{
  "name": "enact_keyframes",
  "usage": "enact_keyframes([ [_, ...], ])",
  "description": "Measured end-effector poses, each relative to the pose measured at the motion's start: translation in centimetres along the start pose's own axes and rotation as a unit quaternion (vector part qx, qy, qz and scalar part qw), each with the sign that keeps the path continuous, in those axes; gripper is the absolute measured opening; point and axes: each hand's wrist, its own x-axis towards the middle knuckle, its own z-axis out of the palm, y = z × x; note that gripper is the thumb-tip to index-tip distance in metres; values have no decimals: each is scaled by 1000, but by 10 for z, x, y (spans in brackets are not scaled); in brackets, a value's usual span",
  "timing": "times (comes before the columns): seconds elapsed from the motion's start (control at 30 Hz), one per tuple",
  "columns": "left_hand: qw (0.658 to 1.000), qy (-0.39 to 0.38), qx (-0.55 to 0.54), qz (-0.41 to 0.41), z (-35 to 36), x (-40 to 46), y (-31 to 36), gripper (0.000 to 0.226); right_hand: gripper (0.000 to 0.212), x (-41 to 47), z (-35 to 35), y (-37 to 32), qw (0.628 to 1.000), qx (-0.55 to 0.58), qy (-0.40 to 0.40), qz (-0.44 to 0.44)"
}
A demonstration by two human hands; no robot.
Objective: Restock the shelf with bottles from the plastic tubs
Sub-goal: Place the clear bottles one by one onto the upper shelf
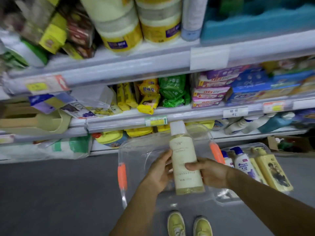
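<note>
The shelf (170, 116) fills the upper part of my view, its tiers crowded with tissue packs, soap bars and detergent, with a row of spray bottles on the low tier to the right. Below the shelf, on the grey floor (51, 193), sit two clear tubs. The near tub (136, 150), the one with orange handles, lies straight below the shelf's green price tag and looks nearly empty, though glare makes it hard to be sure. The second tub (265, 147), just right of the first, holds a few more bottles (242, 164), white and yellow.

I have one cream bottle (185, 166) with a white cap lifted above the near tub, cap pointing toward the shelf. My left hand (158, 172) steadies its side with fingers curled against it; my right hand (208, 172) wraps it from the other side, thumb across the label. So both grips are holding this bottle.

I judge this the carry step: bottle picked, not yet placed. Next I need to find a gap among like products and raise the bottle upright into it, without knocking neighbours.
</note>
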Motion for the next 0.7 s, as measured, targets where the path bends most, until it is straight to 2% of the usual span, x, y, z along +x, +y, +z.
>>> enact_keyframes([
  [0.07,1000,-11,-4,21,5,-30,12,25,100,-20,20,-17,1000,-14,-6,-9],
  [0.17,998,-37,2,40,15,-78,32,41,97,-52,55,-45,998,-54,5,-32],
  [0.33,989,-87,107,48,21,-153,42,56,92,-96,100,-75,994,-76,12,-81],
  [0.4,986,-105,118,46,19,-176,41,65,95,-113,115,-84,991,-88,30,-99],
  [0.53,981,-150,90,86,22,-230,51,55,85,-153,149,-103,982,-119,47,-135],
  [0.63,973,-145,91,153,32,-270,67,53,94,-186,176,-123,973,-149,45,-170],
  [0.7,968,-129,99,193,41,-289,79,56,87,-205,192,-138,963,-178,47,-196],
])
